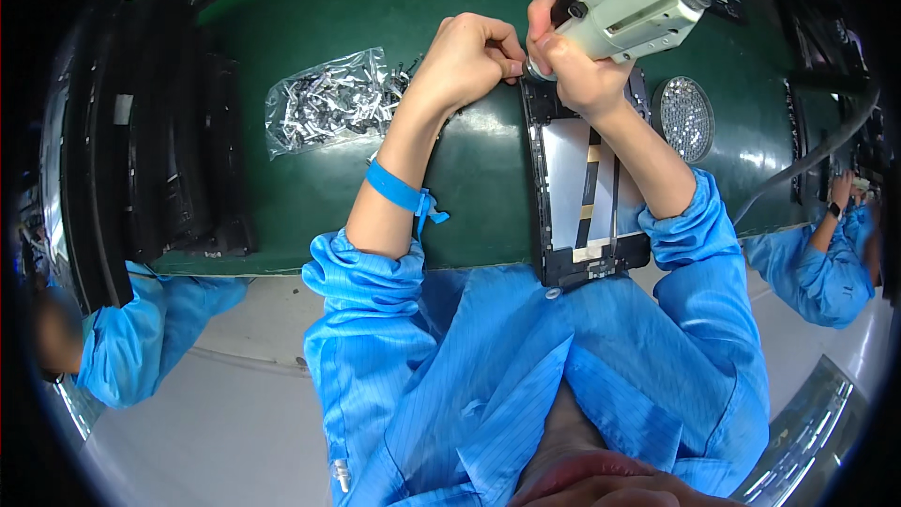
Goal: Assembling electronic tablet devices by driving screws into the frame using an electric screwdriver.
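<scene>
Our right hand (572,56) clamped around pale electric screwdriver (638,9), tip down at top edge of dark device frame (587,178). Our left hand (469,56) curled, fingertips pinched together at same top corner, touching frame. Frame lies lengthwise on green mat (310,188), near edge, before us. Clear bag of screws (328,99) left of our left hand. Round screw tray (683,117) just right of frame.

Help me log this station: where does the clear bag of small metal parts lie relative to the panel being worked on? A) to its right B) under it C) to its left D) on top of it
C: the clear bag lies on the green mat, left of the panel and the left hand.
</scene>
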The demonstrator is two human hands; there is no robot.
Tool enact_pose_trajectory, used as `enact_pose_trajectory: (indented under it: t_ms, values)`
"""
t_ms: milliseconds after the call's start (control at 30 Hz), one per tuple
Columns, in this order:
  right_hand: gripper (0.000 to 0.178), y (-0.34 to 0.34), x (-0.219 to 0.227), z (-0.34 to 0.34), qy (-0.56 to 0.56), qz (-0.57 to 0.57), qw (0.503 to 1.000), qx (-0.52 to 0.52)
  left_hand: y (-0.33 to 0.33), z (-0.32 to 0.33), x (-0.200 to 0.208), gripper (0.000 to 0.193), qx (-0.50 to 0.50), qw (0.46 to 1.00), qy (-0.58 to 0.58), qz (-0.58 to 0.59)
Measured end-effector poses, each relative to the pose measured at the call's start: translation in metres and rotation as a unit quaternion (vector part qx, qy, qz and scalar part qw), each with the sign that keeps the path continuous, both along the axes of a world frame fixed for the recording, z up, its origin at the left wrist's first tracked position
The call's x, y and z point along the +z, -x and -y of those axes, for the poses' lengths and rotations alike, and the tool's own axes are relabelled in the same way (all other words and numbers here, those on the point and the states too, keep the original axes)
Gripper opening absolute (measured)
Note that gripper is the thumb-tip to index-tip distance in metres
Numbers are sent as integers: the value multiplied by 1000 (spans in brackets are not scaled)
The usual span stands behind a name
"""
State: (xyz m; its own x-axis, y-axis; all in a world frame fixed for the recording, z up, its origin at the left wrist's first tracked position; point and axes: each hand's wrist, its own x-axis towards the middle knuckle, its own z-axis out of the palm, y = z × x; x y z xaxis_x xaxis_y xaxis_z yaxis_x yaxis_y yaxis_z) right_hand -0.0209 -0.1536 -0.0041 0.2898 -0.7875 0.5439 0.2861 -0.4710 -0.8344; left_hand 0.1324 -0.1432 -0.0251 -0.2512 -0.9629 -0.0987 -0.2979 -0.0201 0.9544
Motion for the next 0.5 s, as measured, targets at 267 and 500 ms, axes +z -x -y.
enact_pose_trajectory:
  t_ms: [267, 500]
  values:
    - [66, 26, 25, 20, -84, 219, 972, 30, 9, -89, 49, 19, 114, 960, 125, 224]
    - [61, 37, 60, 54, 21, 294, 955, -16, 89, -204, 28, 72, 112, 993, -10, 39]
